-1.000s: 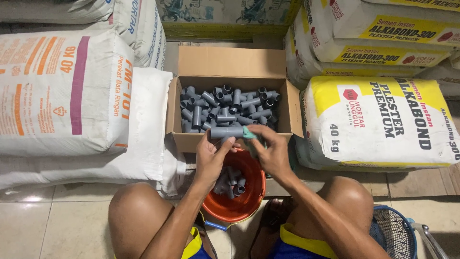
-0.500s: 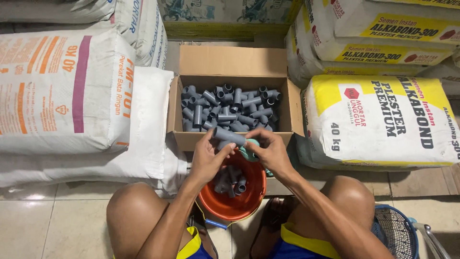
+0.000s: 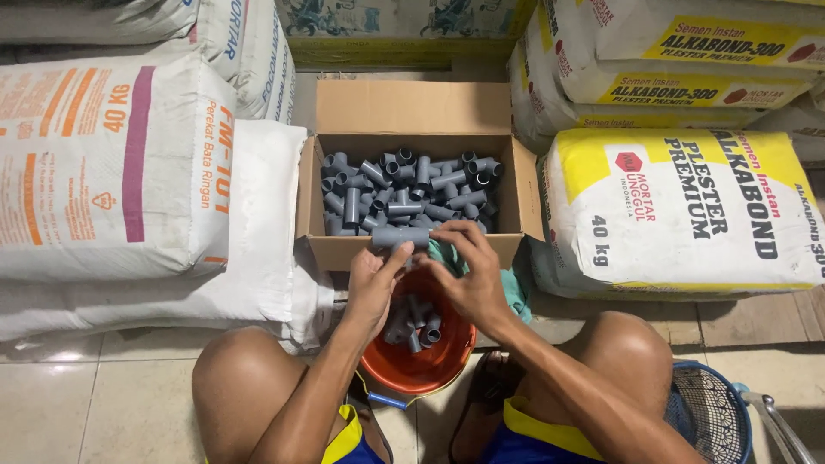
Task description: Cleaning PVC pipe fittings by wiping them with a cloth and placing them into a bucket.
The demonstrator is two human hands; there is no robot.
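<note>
Both hands hold one grey plastic pipe fitting (image 3: 400,236) over the near wall of an open cardboard box (image 3: 412,107). My left hand (image 3: 375,283) grips its left end from below. My right hand (image 3: 464,271) holds its right end together with a teal cloth (image 3: 447,254). The box is filled with several grey pipe fittings (image 3: 408,189). Right below my hands, between my knees, stands an orange bucket (image 3: 412,369) with a few more grey fittings (image 3: 414,322) inside.
Big white cement sacks (image 3: 112,163) are stacked on the left and yellow-and-white mortar sacks (image 3: 687,206) on the right, hemming in the box. A blue mesh basket (image 3: 713,412) sits at the lower right on the tiled floor (image 3: 77,404).
The hands with the grey fitting have stayed just above the bucket at the box's near edge; the fitting has turned slightly between the fingers and the cloth has shifted along it.
</note>
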